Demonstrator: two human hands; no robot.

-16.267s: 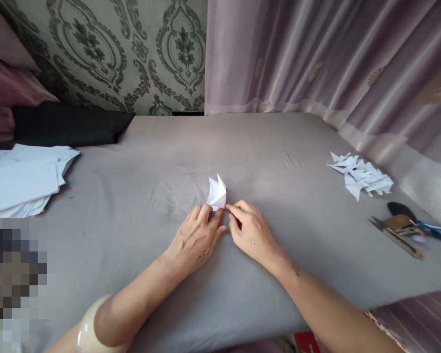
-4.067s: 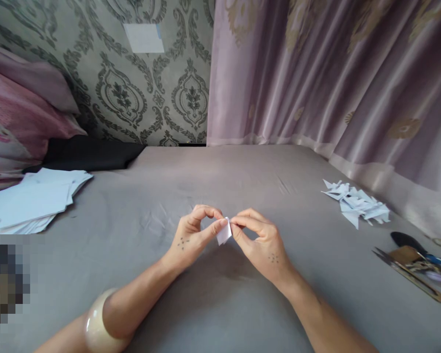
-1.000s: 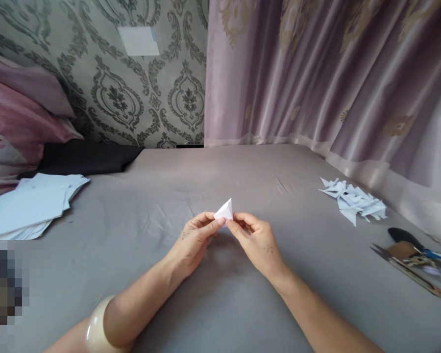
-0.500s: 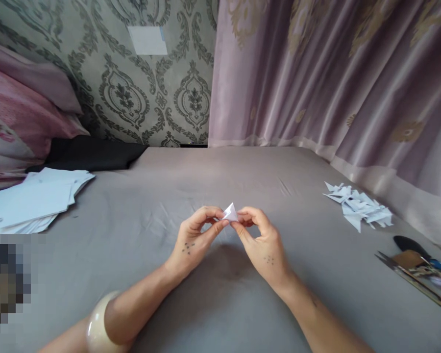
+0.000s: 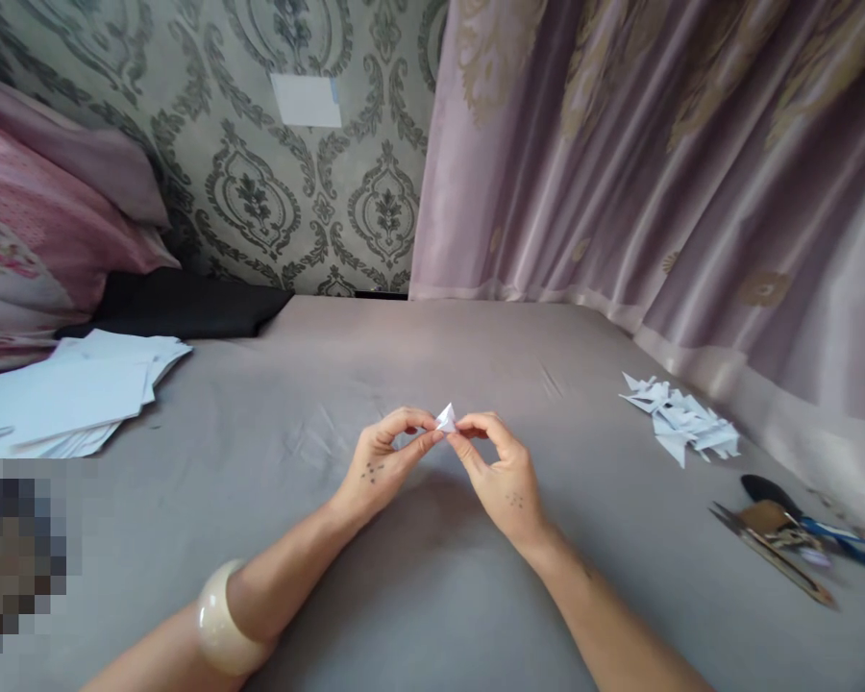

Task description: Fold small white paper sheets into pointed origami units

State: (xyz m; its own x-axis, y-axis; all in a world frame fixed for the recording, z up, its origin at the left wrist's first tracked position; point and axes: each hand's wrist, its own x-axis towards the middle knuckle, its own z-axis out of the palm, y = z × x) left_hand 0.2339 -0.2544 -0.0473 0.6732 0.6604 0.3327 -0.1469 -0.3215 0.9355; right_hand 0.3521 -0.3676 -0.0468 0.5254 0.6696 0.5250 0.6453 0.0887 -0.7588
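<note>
Both hands meet over the middle of the gray cloth [image 5: 418,615]: the left hand [image 5: 379,461] is nearly closed at its tips, thumb and forefinger pinching one edge of a small white folded paper [image 5: 447,419], while the palm stays rounded and loose. The right hand [image 5: 501,476] mirrors it, thumb and forefinger pressed together on the paper's opposite side, its other fingers curled behind and partly hidden. The folded paper sits between the two sets of fingertips, its point upward, held above the cloth. Counted out, there are two hands, one folded paper between them, and one cream bangle [image 5: 227,620] on the left forearm. To the left lies one stack of white sheets [image 5: 64,389], too overlapped to number, with one black cloth [image 5: 180,303] just behind it. To the right is one heap of folded white pieces [image 5: 681,418], likewise too tangled to count. Nearer on that side lie one slender pointed tool [image 5: 771,556] and one blue-handled item [image 5: 847,543]. One white sheet [image 5: 307,101] shows against the patterned wall [image 5: 252,197].
</note>
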